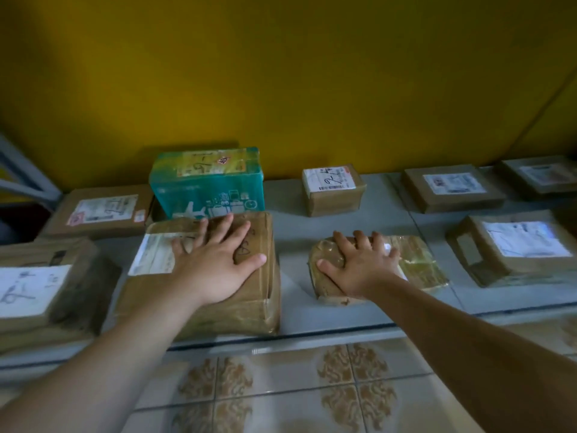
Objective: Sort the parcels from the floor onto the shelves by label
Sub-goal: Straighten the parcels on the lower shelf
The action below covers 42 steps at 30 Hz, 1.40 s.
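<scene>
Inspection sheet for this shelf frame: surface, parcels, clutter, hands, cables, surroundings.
Surface: grey shelf, bare strips showing between parcels.
Job's things: large brown box at front centre; tape-wrapped parcel to its right; teal box behind the large one; small labelled box at the back; left-side parcels and right-side parcels, all labelled, writing too blurred to read.
Clutter: nothing seen.
Hands: left hand lies flat, fingers spread, on the large brown box; right hand rests on top of the tape-wrapped parcel, fingers bent, not round an edge.
Cables: nothing seen.
Surroundings: yellow wall behind; patterned floor tiles below.
</scene>
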Each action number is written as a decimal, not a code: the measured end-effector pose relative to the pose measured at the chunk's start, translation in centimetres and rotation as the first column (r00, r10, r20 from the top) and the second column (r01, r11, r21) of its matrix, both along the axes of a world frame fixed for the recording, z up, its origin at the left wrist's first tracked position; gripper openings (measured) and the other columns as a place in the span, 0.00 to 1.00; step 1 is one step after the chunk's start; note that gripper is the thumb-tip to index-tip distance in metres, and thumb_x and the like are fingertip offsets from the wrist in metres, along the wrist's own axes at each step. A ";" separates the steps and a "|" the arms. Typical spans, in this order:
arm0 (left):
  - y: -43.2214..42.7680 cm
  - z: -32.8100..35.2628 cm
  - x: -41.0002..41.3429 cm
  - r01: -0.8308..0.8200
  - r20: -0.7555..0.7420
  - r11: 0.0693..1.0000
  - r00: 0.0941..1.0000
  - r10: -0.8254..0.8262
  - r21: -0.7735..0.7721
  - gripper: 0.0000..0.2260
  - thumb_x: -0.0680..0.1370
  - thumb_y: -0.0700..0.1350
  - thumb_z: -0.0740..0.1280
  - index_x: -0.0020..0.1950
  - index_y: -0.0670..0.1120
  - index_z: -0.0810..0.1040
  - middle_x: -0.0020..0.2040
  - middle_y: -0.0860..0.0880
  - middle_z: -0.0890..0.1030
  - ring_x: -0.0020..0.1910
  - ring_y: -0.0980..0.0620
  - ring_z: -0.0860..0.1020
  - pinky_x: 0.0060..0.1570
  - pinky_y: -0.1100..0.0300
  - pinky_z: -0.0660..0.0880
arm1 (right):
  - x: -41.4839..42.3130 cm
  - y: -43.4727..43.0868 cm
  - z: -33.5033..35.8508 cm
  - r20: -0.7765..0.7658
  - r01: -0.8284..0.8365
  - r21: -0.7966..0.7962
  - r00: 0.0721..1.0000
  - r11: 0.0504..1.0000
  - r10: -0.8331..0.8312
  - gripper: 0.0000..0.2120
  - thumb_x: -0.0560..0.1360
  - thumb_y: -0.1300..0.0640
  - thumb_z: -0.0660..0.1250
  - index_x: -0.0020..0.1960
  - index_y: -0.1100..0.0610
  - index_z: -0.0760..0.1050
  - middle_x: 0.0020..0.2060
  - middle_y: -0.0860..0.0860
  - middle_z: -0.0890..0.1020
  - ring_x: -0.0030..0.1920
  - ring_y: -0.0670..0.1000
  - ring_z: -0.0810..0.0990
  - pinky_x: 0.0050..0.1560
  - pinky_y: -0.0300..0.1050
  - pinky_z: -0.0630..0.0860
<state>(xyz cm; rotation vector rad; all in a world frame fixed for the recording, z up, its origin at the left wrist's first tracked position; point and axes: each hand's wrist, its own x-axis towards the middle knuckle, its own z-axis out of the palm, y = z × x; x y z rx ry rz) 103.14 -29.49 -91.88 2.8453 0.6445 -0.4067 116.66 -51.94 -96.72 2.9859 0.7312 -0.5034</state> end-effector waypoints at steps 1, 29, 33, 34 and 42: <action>-0.4 0.1 0.2 -0.023 -0.009 1.000 1.000 0.023 0.009 0.33 0.75 0.72 0.46 0.77 0.64 0.40 0.78 0.58 0.34 0.77 0.46 0.35 0.73 0.34 0.40 | 0.6 -0.4 0.2 0.002 -0.035 -0.009 0.999 0.999 0.035 0.40 0.73 0.23 0.45 0.79 0.39 0.43 0.80 0.50 0.52 0.79 0.60 0.48 0.72 0.71 0.49; -0.1 -0.6 1.0 -0.029 0.035 1.000 0.999 0.029 0.006 0.37 0.72 0.76 0.42 0.77 0.64 0.40 0.78 0.56 0.33 0.77 0.44 0.35 0.71 0.31 0.42 | -1.2 -1.0 -0.2 0.040 -0.066 0.011 0.997 0.998 0.065 0.37 0.73 0.24 0.50 0.78 0.40 0.51 0.76 0.51 0.62 0.78 0.54 0.52 0.76 0.61 0.42; -0.2 -0.5 1.0 -0.041 0.037 0.999 0.998 0.041 0.002 0.36 0.73 0.75 0.43 0.77 0.64 0.40 0.78 0.56 0.34 0.77 0.44 0.35 0.72 0.32 0.41 | -0.5 -2.5 -0.2 0.054 -0.040 -0.005 0.998 0.999 0.041 0.38 0.73 0.24 0.49 0.77 0.40 0.52 0.75 0.52 0.63 0.77 0.55 0.53 0.77 0.62 0.44; -0.2 -0.4 1.0 -0.039 0.027 0.999 0.999 0.039 0.003 0.36 0.73 0.75 0.43 0.78 0.64 0.40 0.78 0.57 0.34 0.77 0.45 0.35 0.72 0.32 0.41 | -0.5 -3.1 -0.3 0.052 -0.027 -0.011 0.998 1.000 0.028 0.38 0.72 0.24 0.49 0.78 0.40 0.52 0.75 0.52 0.62 0.78 0.55 0.53 0.76 0.62 0.44; -2.7 0.4 2.8 -0.165 0.041 0.980 0.985 0.170 -0.114 0.39 0.73 0.74 0.52 0.77 0.64 0.39 0.78 0.54 0.34 0.77 0.41 0.36 0.71 0.29 0.44 | 1.4 -2.7 1.4 0.010 -0.106 -0.019 0.994 0.994 0.106 0.40 0.73 0.24 0.47 0.79 0.45 0.53 0.77 0.54 0.59 0.78 0.57 0.51 0.76 0.62 0.45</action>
